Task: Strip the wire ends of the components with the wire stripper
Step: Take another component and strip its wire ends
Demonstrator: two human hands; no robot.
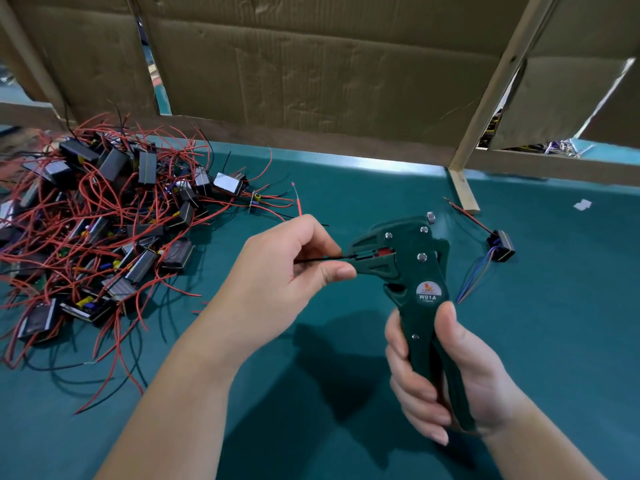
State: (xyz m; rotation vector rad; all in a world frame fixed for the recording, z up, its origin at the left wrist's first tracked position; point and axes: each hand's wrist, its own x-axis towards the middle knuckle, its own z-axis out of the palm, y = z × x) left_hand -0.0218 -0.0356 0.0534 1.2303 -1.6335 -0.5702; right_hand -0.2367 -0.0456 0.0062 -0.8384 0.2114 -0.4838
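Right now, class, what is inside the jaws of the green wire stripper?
A thin black wire, pinched by the left hand, runs into the jaws of the wire stripper, beside a red insert. The jaws cover its tip, so whether it is stripped cannot be seen.

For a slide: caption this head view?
Left hand holds a thin black wire in the dark green wire stripper gripped by the right hand.

Two hands (277, 282) (478, 382), one wire stripper (412, 268), many components (86, 220)
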